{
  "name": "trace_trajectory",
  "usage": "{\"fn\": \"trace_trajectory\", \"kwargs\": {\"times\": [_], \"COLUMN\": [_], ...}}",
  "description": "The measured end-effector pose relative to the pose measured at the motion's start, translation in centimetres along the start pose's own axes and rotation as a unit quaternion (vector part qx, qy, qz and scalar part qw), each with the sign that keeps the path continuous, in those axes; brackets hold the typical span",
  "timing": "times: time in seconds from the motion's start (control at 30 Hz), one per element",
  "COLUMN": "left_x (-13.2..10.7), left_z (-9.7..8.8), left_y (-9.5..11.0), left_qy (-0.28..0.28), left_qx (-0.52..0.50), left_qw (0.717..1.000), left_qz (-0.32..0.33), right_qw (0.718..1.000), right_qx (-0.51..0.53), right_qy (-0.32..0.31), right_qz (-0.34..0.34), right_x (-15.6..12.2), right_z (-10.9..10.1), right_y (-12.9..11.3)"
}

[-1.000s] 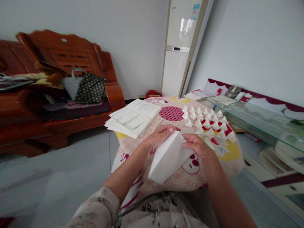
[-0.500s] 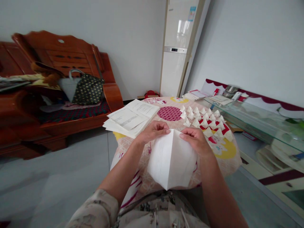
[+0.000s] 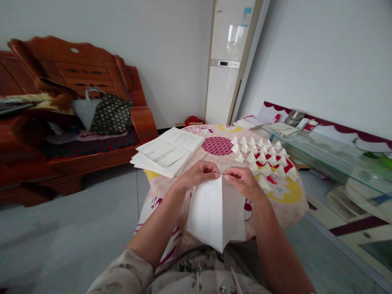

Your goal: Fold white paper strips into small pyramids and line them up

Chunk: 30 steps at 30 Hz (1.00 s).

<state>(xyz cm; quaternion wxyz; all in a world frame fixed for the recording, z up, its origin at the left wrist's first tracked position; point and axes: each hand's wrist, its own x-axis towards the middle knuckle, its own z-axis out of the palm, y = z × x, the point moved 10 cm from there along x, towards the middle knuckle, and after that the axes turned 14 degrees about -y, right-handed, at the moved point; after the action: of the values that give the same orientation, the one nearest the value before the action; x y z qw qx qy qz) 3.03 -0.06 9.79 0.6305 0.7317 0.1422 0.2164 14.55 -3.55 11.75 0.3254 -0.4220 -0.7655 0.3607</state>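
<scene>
A white sheet of paper (image 3: 206, 214) with a crease down its middle hangs from both my hands at the near side of the table. Faint lines of print show through its left half. My left hand (image 3: 200, 173) pinches the top edge just left of the crease. Close beside it, my right hand (image 3: 243, 179) pinches the same edge on the right, the two sets of fingertips almost touching. Beyond my right hand stand several small folded paper pyramids (image 3: 266, 169) in rows. Past my left hand lies a stack of printed sheets (image 3: 171, 151).
The round table wears a patterned cloth (image 3: 171, 188). To the right is a glass-topped cabinet (image 3: 324, 149) with metal bowls (image 3: 295, 116). At left, a wooden sofa (image 3: 76, 69) carries a patterned bag (image 3: 112, 114). A tall white air conditioner (image 3: 225, 85) fills the corner.
My hands have come closer together along the paper's top edge, mainly the right hand moving left. The sheet bends more sharply at its crease and looks narrower.
</scene>
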Motion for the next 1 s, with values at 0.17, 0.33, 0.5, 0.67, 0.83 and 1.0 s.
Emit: {"fn": "trace_trajectory", "kwargs": {"times": [0.17,0.33,0.5,0.67,0.83,1.0], "left_x": [0.0,0.0,0.0,0.3,0.8,1.1], "left_z": [0.6,1.1,1.5,1.6,1.5,1.1], "left_y": [-0.4,-0.7,-0.7,-0.7,-0.5,-0.7], "left_qy": [-0.016,-0.027,-0.03,-0.023,-0.01,0.015], "left_qx": [-0.017,-0.031,-0.044,-0.032,-0.029,-0.035], "left_qw": [1.0,0.999,0.999,0.999,1.0,0.999], "left_qz": [-0.004,-0.006,-0.002,-0.003,0.006,0.009], "right_qw": [0.999,0.998,0.997,0.996,0.996,0.995], "right_qx": [0.039,0.061,0.076,0.084,0.081,0.091], "right_qy": [-0.002,-0.012,-0.028,-0.03,-0.02,-0.012], "right_qz": [0.002,0.008,0.021,0.032,0.028,0.033], "right_x": [-0.1,-0.2,-0.1,-0.1,-0.1,0.1], "right_z": [0.6,1.1,1.4,1.4,1.2,1.1], "right_y": [-0.1,0.3,0.6,0.5,0.6,1.2]}}
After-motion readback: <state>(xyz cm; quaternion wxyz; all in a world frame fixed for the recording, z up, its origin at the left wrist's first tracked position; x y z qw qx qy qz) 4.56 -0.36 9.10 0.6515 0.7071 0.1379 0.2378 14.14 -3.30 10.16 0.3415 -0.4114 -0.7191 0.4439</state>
